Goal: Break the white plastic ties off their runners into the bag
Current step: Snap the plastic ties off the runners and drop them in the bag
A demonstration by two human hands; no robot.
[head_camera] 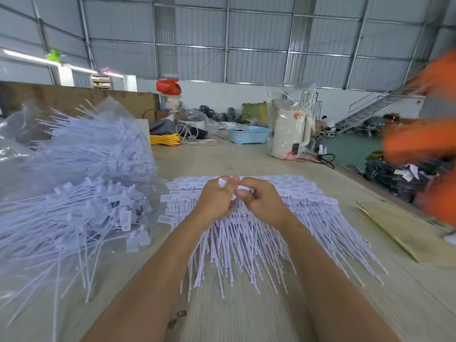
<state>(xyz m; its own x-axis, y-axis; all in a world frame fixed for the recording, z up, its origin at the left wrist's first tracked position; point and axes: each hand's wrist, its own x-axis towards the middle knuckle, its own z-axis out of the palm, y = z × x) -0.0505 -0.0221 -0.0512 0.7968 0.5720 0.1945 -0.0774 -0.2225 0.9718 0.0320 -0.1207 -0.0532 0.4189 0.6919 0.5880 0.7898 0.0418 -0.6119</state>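
So, both hands meet at centre of the bench, over a fanned sheet of white plastic ties w/ flat tag heads pointing away and thin tails running back toward the person; left hand has fingers curled, pinching a small white tag piece at its fingertips; right hand also curled, pinching a white bit just beside the left one; knuckles of the 2 hands nearly touching; can't tell if the piece is 1 tie or a runner, too blurred.

Bag is clear plastic, lying open on the left side of the bench, heaped w/ loose ties; some tails stick up and out, some spill onto the bench near the left forearm.

Far end of bench: blue basket, cream-coloured kettle-type appliance inside a clear wrapper, yellow coil, white cable approx. beside it; red bag on a tub behind.

Right edge: another person in an orange sleeve, heavily blurred; tan cardboard sheet lies on the bench near them; metal stairs in the bkgd.
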